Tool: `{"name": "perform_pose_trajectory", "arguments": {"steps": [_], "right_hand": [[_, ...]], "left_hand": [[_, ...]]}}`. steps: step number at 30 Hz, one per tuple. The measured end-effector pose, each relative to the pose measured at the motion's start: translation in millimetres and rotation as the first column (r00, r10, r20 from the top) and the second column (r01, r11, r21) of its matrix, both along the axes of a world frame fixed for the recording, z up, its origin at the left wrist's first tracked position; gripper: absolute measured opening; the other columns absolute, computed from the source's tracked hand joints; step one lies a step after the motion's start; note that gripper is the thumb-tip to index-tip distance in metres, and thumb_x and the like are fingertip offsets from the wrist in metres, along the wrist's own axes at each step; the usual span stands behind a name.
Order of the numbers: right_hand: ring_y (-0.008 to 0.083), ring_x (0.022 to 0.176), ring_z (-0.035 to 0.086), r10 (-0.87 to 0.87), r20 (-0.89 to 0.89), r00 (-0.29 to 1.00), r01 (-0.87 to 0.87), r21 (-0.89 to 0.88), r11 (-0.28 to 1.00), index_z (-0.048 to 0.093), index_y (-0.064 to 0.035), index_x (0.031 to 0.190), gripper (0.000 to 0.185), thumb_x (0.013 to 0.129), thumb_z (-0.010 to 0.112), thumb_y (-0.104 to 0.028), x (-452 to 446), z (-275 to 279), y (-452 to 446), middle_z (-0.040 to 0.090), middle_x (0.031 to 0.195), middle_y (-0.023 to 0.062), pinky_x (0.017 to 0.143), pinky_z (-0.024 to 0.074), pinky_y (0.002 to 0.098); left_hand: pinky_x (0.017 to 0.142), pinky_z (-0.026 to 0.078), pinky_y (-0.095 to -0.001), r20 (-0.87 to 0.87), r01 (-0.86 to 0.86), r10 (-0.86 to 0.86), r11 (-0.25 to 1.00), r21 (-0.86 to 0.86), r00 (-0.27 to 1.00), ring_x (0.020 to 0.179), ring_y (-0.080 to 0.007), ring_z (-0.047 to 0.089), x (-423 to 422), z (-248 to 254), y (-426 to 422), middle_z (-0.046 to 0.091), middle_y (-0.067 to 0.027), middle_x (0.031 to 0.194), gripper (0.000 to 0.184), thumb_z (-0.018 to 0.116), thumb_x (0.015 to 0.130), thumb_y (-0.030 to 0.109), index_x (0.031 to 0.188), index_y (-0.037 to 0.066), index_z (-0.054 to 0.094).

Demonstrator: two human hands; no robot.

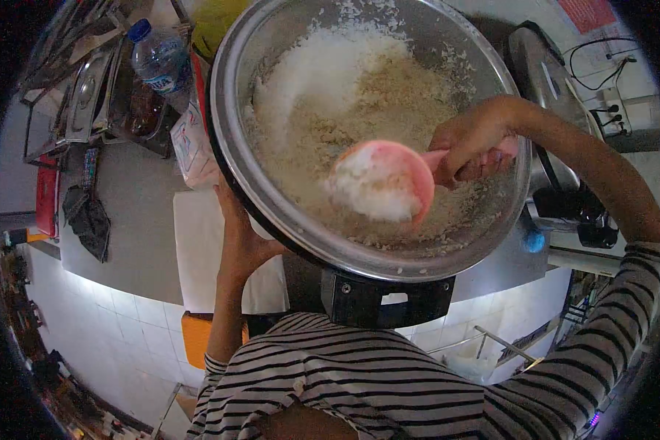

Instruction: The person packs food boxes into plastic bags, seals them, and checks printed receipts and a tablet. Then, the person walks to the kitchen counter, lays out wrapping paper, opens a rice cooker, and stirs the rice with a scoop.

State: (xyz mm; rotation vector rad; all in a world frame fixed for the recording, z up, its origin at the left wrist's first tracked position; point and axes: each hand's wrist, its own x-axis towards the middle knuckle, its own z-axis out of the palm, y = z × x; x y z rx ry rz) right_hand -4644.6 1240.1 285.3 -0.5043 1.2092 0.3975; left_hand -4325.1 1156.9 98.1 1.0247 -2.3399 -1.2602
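A large rice cooker (pixel 517 73) with a metal rim stands in front of me, tilted toward me. White and yellowish cooked rice (pixel 323 73) fills its bottom and clings to its walls. Inside it, my right hand (pixel 477 147) is closed round the handle of a pink rice scoop (pixel 418 180), whose bowl carries a heap of white rice, slightly blurred. My left hand (pixel 242 238) grips the cooker's outer left side, with part of its fingers hidden behind the edge. Below the rim, a black side handle (pixel 389 299) faces my striped shirt.
Left of the cooker are a water bottle (pixel 159 59) with a blue cap, a plastic packet (pixel 196 143) and a dark cloth (pixel 86 220) on the grey counter (pixel 139 220). White paper (pixel 198 249) lies beneath my left arm. At right are another appliance (pixel 543 81) and a power strip (pixel 614 110).
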Motion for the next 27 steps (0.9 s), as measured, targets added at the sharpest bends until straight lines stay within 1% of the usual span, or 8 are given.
{"name": "perform_pose_trajectory", "arguments": {"steps": [5, 7, 9, 11, 16, 19, 24, 27], "right_hand": [[0.0084, 0.035, 0.037, -0.097, -0.293, 0.951, 0.003, -0.305, 0.952, 0.051, -0.0059, 0.078, 0.02, 0.081, 0.049, -0.026, -20.5, -8.2, -3.5, 0.039, 0.047, -0.002, 0.028, 0.0324, 0.025], [0.0147, 0.036, 0.045, -0.183, -0.517, 0.836, -0.192, -0.588, 0.786, 0.05, -0.0019, 0.078, 0.015, 0.081, 0.047, -0.017, -8.9, -14.7, -1.3, 0.045, 0.049, 0.0037, 0.031, 0.0372, 0.0285], [0.0247, 0.047, 0.053, -0.022, -0.733, 0.68, -0.617, -0.589, 0.522, 0.049, 0.0003, 0.084, 0.016, 0.081, 0.046, -0.015, 9.8, -47.9, 5.2, 0.051, 0.056, 0.0117, 0.039, 0.0431, 0.0339], [0.0323, 0.058, 0.057, -0.076, -0.825, 0.561, -0.759, -0.548, 0.352, 0.047, 0.0017, 0.089, 0.018, 0.082, 0.045, -0.014, 17.3, -65.1, 15.0, 0.055, 0.064, 0.0186, 0.048, 0.0468, 0.0375], [0.0332, 0.062, 0.06, -0.278, -0.739, 0.614, -0.604, -0.666, 0.437, 0.043, 0.0017, 0.101, 0.024, 0.083, 0.044, -0.014, 24.0, -14.4, 4.1, 0.057, 0.074, 0.0231, 0.051, 0.0491, 0.0383], [0.0274, 0.054, 0.059, -0.38, -0.541, 0.75, -0.253, -0.766, 0.592, 0.042, 0.0019, 0.103, 0.026, 0.085, 0.043, -0.018, 6.8, -35.7, 10.2, 0.056, 0.07, 0.0184, 0.045, 0.0491, 0.0374], [0.0199, 0.047, 0.055, -0.123, -0.467, 0.876, -0.18, -0.552, 0.814, 0.042, 0.0016, 0.1, 0.028, 0.087, 0.041, -0.023, 15.0, -59.2, 13.0, 0.053, 0.067, 0.012, 0.037, 0.0473, 0.035], [0.0186, 0.044, 0.053, -0.213, -0.398, 0.892, -0.007, -0.484, 0.875, 0.042, 0.0006, 0.098, 0.027, 0.087, 0.042, -0.024, 48.7, -64.2, 12.0, 0.051, 0.065, 0.01, 0.036, 0.0458, 0.0331]], "left_hand": [[0.103, -0.003, -0.0476, -0.047, 0.003, -0.004, 1.0, -0.023, 0.999, 0.13, -0.0313, 0.005, -3.6, 10.2, 1.7, 0.005, -0.0186, 0.14, 0.137, 0.078, 0.033, 0.052, 0.134, 0.003, -0.001], [0.103, -0.003, -0.0476, -0.057, 0.0, -0.002, 0.999, -0.033, 0.998, 0.13, -0.0315, 0.004, -3.9, 12.9, 1.5, 0.005, -0.0184, 0.14, 0.137, 0.078, 0.033, 0.052, 0.134, 0.003, -0.001], [0.103, -0.003, -0.0478, -0.038, 0.001, -0.002, 1.0, -0.024, 0.999, 0.13, -0.0318, 0.005, -2.4, 10.2, 1.5, 0.005, -0.0182, 0.14, 0.137, 0.078, 0.034, 0.051, 0.134, 0.003, -0.001], [0.102, -0.003, -0.0483, -0.038, -0.002, 0.002, 1.0, 0.004, 0.999, 0.129, -0.0323, 0.005, -2.9, 11.6, 2.7, 0.005, -0.0181, 0.14, 0.136, 0.079, 0.035, 0.05, 0.133, 0.002, -0.001], [0.104, 0.006, -0.0444, 0.043, 0.015, -0.016, 0.999, 0.031, 0.999, 0.128, -0.0329, 0.01, 5.4, -6.9, 0.7, 0.007, -0.0196, 0.139, 0.135, 0.082, 0.037, 0.042, 0.132, -0.001, -0.003], [0.103, 0.016, -0.0396, -0.064, -0.009, 0.015, 0.995, 0.102, 0.998, 0.127, -0.0322, 0.015, 1.3, 1.0, 3.1, 0.009, -0.021, 0.137, 0.136, 0.084, 0.038, 0.036, 0.131, -0.003, -0.006], [0.101, 0.024, -0.0383, -0.088, -0.015, 0.029, 0.988, 0.153, 0.996, 0.125, -0.031, 0.02, -3.3, 15.4, 4.6, 0.014, -0.0203, 0.135, 0.133, 0.085, 0.038, 0.033, 0.131, -0.002, -0.003], [0.1, 0.025, -0.0391, -0.076, -0.016, 0.027, 0.989, 0.144, 0.997, 0.124, -0.0306, 0.022, -3.0, 13.0, 5.1, 0.014, -0.0189, 0.134, 0.131, 0.085, 0.037, 0.032, 0.132, 0.001, 0.0]]}}
